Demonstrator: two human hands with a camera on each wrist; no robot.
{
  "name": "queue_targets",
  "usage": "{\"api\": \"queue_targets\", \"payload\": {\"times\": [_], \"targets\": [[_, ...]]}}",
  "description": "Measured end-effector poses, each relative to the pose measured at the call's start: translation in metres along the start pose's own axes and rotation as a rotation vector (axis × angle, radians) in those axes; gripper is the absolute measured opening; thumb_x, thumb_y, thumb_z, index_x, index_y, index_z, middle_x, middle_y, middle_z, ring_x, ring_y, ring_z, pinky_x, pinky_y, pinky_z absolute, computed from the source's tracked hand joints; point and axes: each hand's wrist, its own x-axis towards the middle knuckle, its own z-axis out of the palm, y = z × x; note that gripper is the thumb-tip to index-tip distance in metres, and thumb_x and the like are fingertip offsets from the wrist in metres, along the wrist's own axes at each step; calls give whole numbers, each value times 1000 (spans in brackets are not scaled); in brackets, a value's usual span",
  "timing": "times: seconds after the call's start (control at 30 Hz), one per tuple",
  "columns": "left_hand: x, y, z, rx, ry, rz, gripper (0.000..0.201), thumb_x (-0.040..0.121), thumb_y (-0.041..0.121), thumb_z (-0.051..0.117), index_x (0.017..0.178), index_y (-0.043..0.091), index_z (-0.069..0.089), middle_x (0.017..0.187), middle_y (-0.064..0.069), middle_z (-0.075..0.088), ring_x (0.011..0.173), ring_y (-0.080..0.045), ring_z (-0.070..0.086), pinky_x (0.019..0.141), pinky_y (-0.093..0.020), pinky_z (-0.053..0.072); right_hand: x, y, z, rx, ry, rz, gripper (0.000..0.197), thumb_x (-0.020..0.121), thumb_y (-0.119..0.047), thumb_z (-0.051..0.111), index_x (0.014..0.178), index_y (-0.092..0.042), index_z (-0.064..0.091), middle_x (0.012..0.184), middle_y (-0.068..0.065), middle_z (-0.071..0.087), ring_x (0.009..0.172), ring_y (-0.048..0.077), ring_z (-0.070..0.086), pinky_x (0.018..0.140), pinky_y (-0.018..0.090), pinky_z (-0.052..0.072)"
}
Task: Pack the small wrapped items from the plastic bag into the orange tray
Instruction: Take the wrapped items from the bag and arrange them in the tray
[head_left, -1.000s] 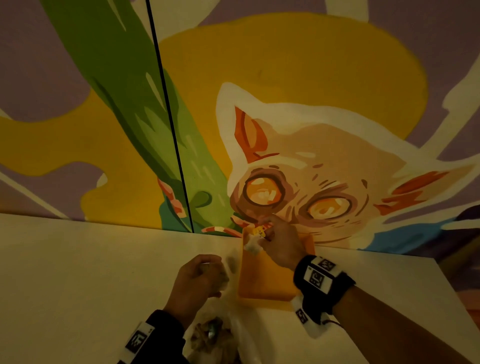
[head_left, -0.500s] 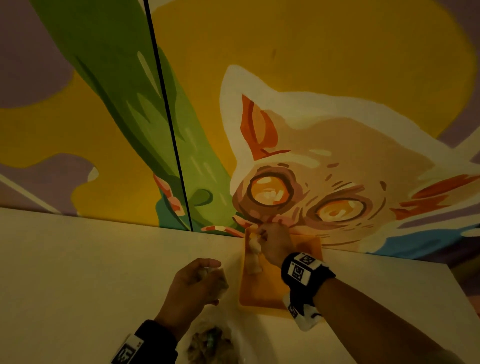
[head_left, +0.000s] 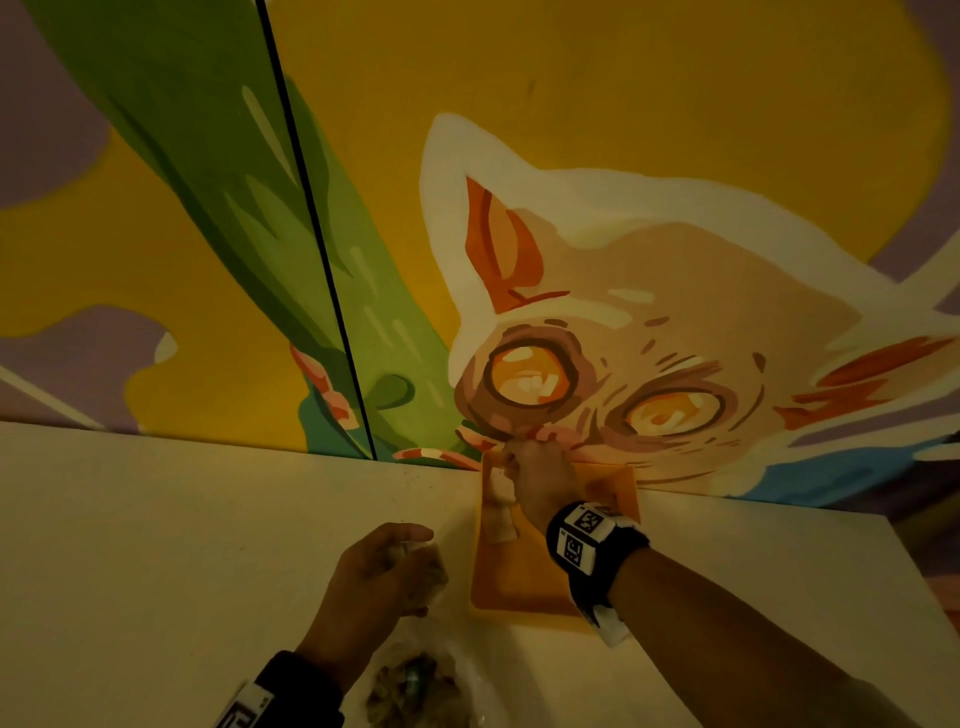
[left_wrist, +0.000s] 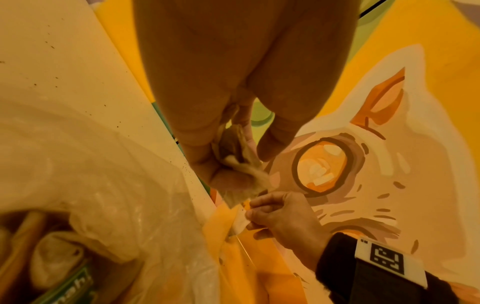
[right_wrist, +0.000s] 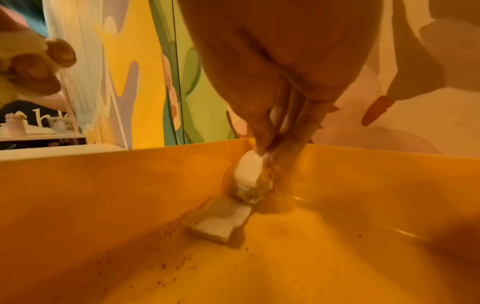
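Reaching to the far end of the orange tray (head_left: 524, 582), the right hand (head_left: 540, 480) pinched a white wrapped item (right_wrist: 248, 170) at the tray floor, just beyond a second flat packet (right_wrist: 221, 224). Left hand (head_left: 382, 577) gripped another wrapped item (left_wrist: 239, 164) above the table (head_left: 156, 545), left of the tray. Plastic bag (left_wrist: 103, 174) lay nearest, wrapped items inside.

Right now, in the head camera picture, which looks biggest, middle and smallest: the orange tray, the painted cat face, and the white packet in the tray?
1. Painted cat face
2. Orange tray
3. White packet
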Motion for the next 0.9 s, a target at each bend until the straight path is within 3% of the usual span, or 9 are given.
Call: {"api": "queue_targets", "payload": {"times": [0.2, 0.37, 0.47, 0.53, 0.63, 0.73, 0.8, 0.9], "targets": [[4, -3, -4, -10, 13, -25, 10, 92, 10, 62, 99, 15, 67, 91, -15, 73, 80, -29, 72, 62, -35, 56, -3, 1, 2, -9, 92, -80, 6, 91, -7, 57, 90, -13, 60, 104, 4, 59, 95, 20, 58, 78, 34, 54], [1, -4, -4, -22, 8, -21, 11, 91, 9, 62, 100, 14, 66, 91, -15, 73, 80, -28, 72, 62, -34, 55, -10, 9, 3, -15, 95, -54, 17, 91, -1, 51, 79, -12, 57, 87, 3, 61, 80, 20, 58, 65, 33, 51], [-1, -4, -4, -25, 6, -14, 11, 91, 9, 62, 99, 14, 66, 85, -12, 74, 78, -26, 72, 60, -33, 55, -19, 11, 6, -51, 17, 1, 8, 95, -19, 55, 93, -16, 62, 93, -1, 63, 83, 14, 59, 62, 25, 46], [-2, -4, -4, -14, 7, -15, 11, 92, 9, 61, 100, 14, 66, 83, -10, 74, 76, -24, 73, 61, -33, 57, -25, 14, 11, -24, -39, 41, 12, 94, -29, 59, 100, -19, 62, 96, -3, 63, 87, 13, 59, 67, 22, 42], [-1, -5, -3, -2, 9, -20, 11, 92, 10, 61, 100, 14, 67, 83, -10, 74, 76, -24, 73, 62, -33, 58, -29, 19, 17, 24, -201, 44, 13, 89, -21, 64, 100, -15, 64, 98, 1, 66, 88, 18, 61, 76, 28, 52], [-1, -4, -2, 8, -1, -21, 11, 92, 11, 61, 101, 15, 66, 87, -11, 74, 79, -25, 72, 62, -33, 57, -30, 24, 22, -43, -432, -44, 39, 80, -13, 71, 117, -17, 59, 113, 2, 62, 102, 23, 61, 86, 31, 52], [-2, -3, -2, 7, -10, -20, 11, 93, 12, 60, 101, 15, 66, 90, -12, 73, 81, -25, 71, 62, -32, 56, -31, 24, 27, -80, -461, -76, 53, 74, -11, 76, 122, -23, 55, 118, 2, 60, 106, 25, 60, 88, 34, 53], [-2, -3, -2, -1, -19, -20, 11, 92, 11, 61, 102, 14, 66, 89, -12, 73, 81, -27, 71, 61, -32, 56, -29, 23, 31, -117, -433, -87, 60, 77, -9, 75, 130, -24, 51, 126, 5, 54, 113, 28, 54, 95, 37, 48]]}}
